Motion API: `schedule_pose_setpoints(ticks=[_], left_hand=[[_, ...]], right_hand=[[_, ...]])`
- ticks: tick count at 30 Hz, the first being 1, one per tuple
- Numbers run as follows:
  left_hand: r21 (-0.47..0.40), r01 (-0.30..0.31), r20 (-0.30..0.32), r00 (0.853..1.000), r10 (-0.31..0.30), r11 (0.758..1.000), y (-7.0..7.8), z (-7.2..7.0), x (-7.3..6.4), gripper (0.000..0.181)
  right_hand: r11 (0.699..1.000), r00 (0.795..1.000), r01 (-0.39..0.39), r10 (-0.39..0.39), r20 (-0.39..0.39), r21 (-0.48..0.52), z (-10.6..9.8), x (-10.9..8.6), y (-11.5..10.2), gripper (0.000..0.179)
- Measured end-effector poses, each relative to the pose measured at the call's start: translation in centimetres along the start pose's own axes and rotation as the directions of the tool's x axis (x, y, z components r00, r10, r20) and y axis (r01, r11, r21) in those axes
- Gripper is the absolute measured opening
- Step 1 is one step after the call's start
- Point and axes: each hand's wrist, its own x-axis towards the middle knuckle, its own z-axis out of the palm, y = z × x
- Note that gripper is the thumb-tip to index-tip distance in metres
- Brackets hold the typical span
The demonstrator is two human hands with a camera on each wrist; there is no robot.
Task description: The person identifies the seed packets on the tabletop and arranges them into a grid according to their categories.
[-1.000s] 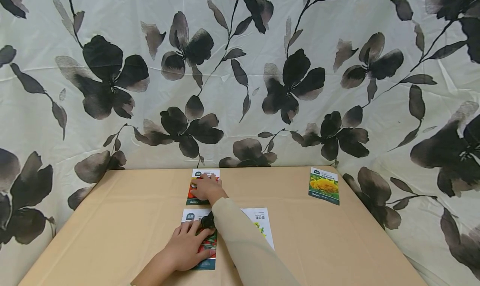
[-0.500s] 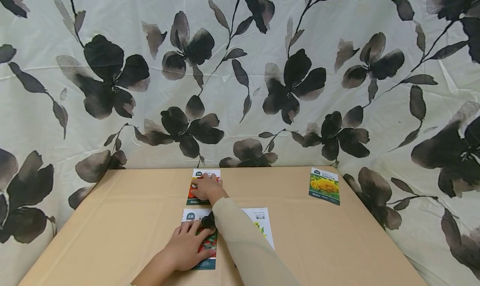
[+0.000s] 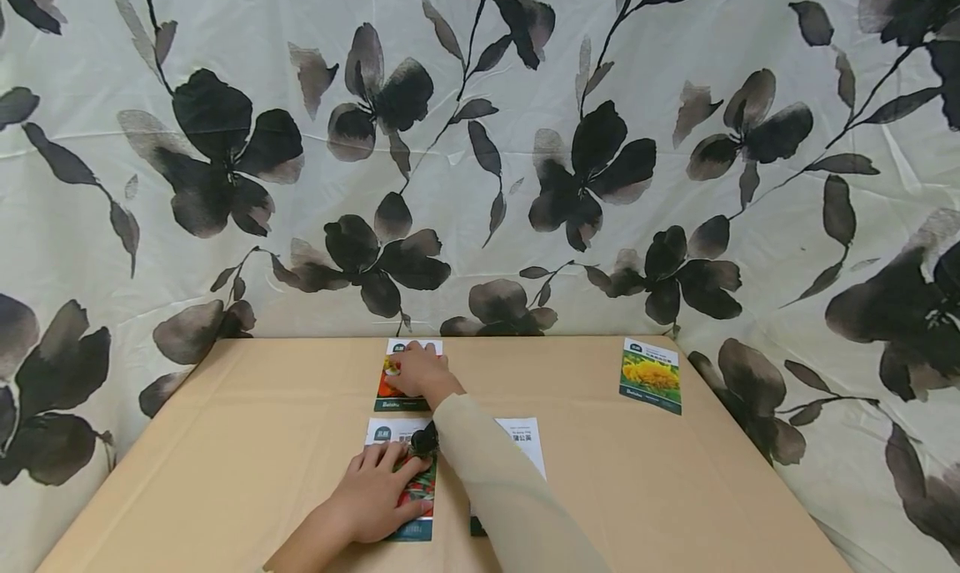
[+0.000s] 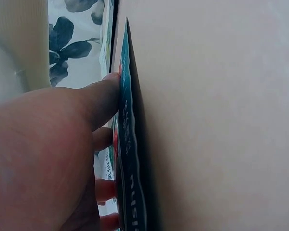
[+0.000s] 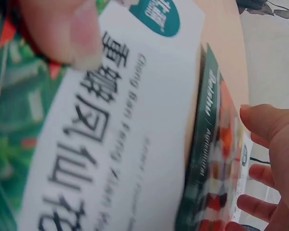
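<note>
In the head view my left hand (image 3: 367, 494) rests with spread fingers on a seed packet (image 3: 416, 530) with red and green plant pictures. The left wrist view shows the thumb (image 4: 98, 98) lying on that packet, its dark printed edge (image 4: 130, 139) standing a little off the table. Farther forward, my right hand (image 3: 416, 370) touches a second seed packet (image 3: 390, 404), red-pictured with a green bottom band, and covers part of it. In the right wrist view the right hand's fingers (image 5: 260, 122) lie extended over this packet (image 5: 209, 144).
Beneath the right sleeve (image 3: 510, 490) lies a partly hidden white packet (image 3: 528, 439). A yellow-flower packet (image 3: 649, 377) lies at the table's back right. The table (image 3: 225, 439) ends at a floral cloth (image 3: 480, 173). A black device (image 3: 423, 441) sits on the right wrist.
My right hand and sleeve have shifted slightly right, showing a bottom corner of the white packet. The left hand stays in place on its packet.
</note>
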Motion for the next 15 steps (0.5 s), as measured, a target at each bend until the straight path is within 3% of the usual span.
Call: schedule_pose_setpoints(ticks=[15], left_hand=[[-0.003,0.054,0.058,0.997,-0.054,0.999,0.8,-1.0,-0.1,0.063]], right_hand=[[0.976,0.991,0.112,-0.096,-0.093,0.187,-0.9,-0.9,3.5,0.048]])
